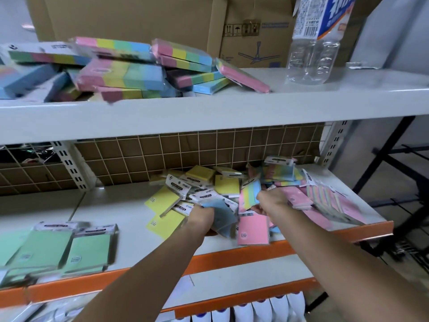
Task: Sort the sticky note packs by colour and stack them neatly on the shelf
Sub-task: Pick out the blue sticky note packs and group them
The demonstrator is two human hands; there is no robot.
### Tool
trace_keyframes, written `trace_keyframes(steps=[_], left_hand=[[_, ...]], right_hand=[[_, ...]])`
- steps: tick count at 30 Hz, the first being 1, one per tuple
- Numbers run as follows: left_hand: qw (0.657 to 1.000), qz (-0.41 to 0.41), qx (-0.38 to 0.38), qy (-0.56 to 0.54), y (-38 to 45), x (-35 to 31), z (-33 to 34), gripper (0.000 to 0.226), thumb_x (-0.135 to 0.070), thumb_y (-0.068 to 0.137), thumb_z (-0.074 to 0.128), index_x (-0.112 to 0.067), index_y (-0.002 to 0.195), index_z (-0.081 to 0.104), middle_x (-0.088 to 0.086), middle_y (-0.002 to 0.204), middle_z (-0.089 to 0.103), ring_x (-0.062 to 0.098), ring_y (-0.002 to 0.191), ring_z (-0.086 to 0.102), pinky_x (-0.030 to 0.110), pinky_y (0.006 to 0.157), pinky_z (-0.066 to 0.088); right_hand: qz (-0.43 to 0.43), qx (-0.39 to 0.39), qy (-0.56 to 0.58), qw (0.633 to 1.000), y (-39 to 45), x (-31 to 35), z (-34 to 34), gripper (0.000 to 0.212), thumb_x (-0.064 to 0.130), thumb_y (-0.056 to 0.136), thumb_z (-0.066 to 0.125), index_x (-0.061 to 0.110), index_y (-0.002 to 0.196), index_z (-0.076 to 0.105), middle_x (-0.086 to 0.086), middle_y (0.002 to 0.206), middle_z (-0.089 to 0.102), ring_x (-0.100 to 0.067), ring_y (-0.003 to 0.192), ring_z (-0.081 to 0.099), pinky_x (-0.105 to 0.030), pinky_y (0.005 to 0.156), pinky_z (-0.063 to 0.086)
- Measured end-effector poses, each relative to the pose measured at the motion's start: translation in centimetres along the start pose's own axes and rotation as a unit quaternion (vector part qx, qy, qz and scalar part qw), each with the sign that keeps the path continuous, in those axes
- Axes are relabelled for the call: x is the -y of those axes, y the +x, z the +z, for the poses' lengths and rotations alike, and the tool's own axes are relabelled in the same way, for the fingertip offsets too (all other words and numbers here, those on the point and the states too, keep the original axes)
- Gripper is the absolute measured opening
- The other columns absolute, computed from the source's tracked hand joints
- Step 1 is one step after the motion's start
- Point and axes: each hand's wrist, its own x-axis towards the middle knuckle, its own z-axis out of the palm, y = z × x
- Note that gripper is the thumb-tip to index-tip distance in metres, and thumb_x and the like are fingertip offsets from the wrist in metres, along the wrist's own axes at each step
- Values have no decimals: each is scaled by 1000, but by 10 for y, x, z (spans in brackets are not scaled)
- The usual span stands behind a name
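Observation:
A jumbled heap of sticky note packs (222,182) lies on the middle shelf (130,212): yellow, pink, blue and striped ones. My left hand (200,217) grips a few blue packs (222,214) at the heap's front. My right hand (271,201) pinches a multicolour striped pack (249,194) just right of them. Green packs (58,247) lie side by side at the shelf's left front. A pink pack (253,228) lies below my hands near the orange edge. Multicolour packs (120,68) are piled loosely on the upper shelf (209,108).
A clear plastic bottle (318,40) stands on the upper shelf's right, with cardboard boxes (162,17) behind. A wire grid (185,154) backs the middle shelf. White bottles (255,310) show on the level below. A black metal frame (394,170) stands to the right.

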Motion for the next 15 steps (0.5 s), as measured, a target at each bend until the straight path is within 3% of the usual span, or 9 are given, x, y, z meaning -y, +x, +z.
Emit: trace_keyframes(steps=[2, 4, 6, 8, 10, 13, 15], left_hand=[[1000, 3, -2, 2, -2, 2, -2, 32, -9, 97, 45, -1, 127, 46, 22, 112, 58, 40, 92, 64, 44, 71, 58], [1000, -8, -1, -6, -5, 4, -5, 33, -11, 96, 46, -3, 128, 44, 24, 111, 56, 37, 80, 64, 41, 67, 58], [1000, -11, 5, -19, -8, 5, -6, 36, -13, 93, 46, -3, 128, 43, 24, 105, 58, 36, 77, 65, 43, 71, 59], [1000, -8, 3, -8, -9, 8, -6, 38, -17, 90, 48, -4, 126, 46, 24, 108, 60, 39, 85, 67, 48, 76, 59], [1000, -7, 4, -5, -11, 10, -8, 32, -16, 91, 49, -5, 121, 48, 24, 109, 59, 40, 89, 67, 49, 78, 58], [1000, -3, 0, -19, -12, 14, -11, 28, -11, 92, 48, -4, 119, 49, 21, 108, 56, 40, 93, 65, 47, 76, 59], [1000, -6, -1, -25, -14, 16, -14, 27, -9, 93, 48, -4, 120, 47, 19, 107, 53, 39, 93, 62, 42, 66, 58]], right_hand=[[2, 4, -17, 1000, -8, -2, -2, 17, -2, 91, 48, -7, 106, 54, -20, 69, 62, -25, 51, 62, -23, 41, 47], [5, 6, -24, 1000, -13, -4, -2, 16, -4, 90, 49, -9, 104, 55, -23, 70, 63, -28, 52, 63, -25, 43, 50], [3, 8, -14, 1000, -13, -7, 0, 18, -6, 88, 52, -12, 104, 56, -26, 71, 64, -34, 58, 67, -39, 58, 59], [6, 12, -12, 1000, -10, -9, 2, 21, -9, 86, 53, -14, 106, 55, -30, 77, 66, -42, 65, 69, -52, 71, 59], [-5, 15, -32, 999, -12, -9, 4, 21, -8, 86, 52, -14, 107, 55, -30, 82, 68, -40, 70, 71, -48, 74, 59], [-50, 20, -81, 995, -22, -6, 8, 24, 5, 92, 53, -5, 113, 59, -21, 108, 66, -27, 88, 67, -29, 74, 58], [-76, 8, -134, 988, -27, -7, 11, 31, 10, 91, 56, 3, 121, 60, -15, 109, 64, -29, 98, 66, -31, 85, 55]])
